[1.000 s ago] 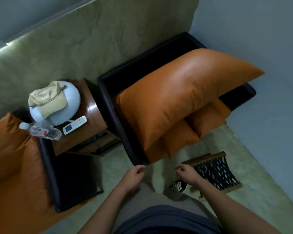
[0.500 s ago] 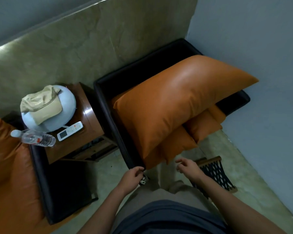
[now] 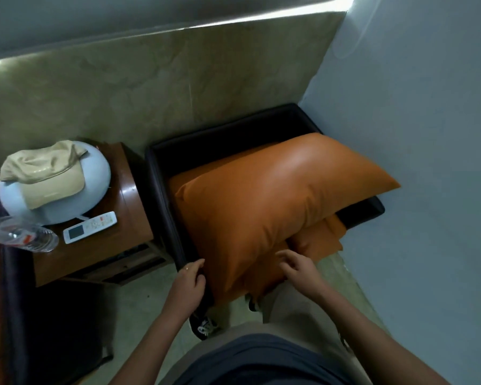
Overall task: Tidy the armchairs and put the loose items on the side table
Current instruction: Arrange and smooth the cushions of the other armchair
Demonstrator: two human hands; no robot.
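Far left, we see a water bottle [image 3: 20, 236] lying on its side at the side table's [image 3: 117, 245] left edge. On the table there is a white round cushion [image 3: 75, 201] with a crumpled beige item [image 3: 43, 173] on top, and a white remote [image 3: 89, 227] just near of it. Right of the table is a dark armchair [image 3: 161, 195], with a big orange cushion [image 3: 275, 207] tilted over smaller orange cushions [image 3: 320, 240]. The left hand [image 3: 188, 284] is at the big cushion's near-left corner against the frame, fingers curled; we can't tell if it grips. The right hand [image 3: 300, 269] is at the cushion's near edge, fingers loosely spread, holding nothing.
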